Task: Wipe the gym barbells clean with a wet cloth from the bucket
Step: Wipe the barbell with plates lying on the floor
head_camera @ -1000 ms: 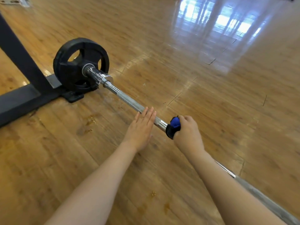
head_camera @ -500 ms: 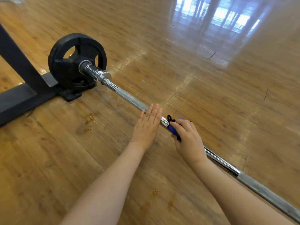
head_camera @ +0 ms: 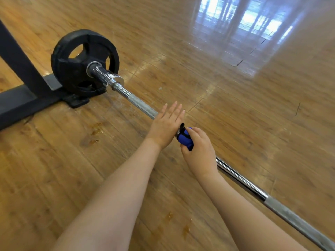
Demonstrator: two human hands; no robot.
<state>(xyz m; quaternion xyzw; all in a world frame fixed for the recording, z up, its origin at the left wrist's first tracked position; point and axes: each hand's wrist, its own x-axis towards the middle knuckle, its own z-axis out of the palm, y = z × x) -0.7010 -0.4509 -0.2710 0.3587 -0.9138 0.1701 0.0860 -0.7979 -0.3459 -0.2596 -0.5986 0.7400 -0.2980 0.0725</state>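
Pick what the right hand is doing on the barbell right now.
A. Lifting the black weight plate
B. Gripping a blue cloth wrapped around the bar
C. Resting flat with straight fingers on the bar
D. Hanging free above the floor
B: the right hand curls around the blue cloth on the bar, while the left hand lies flat beside it.

Gym floor, seen from above at close range.

Marked as a training room by a long chrome barbell (head_camera: pixel 143 105) with knurled grey grip sections, running from far left to near right just above a glossy, honey-coloured wooden plank floor (head_camera: pixel 235 109). Loaded at its far-left end with a round black rubber-coated weight plate (head_camera: pixel 72 69) with grip cut-outs, standing beside the flat foot of a black steel equipment frame (head_camera: pixel 20 100) at the left edge. Bright window light mirrored in the polished boards at far right, a few small damp spots on the near planks.
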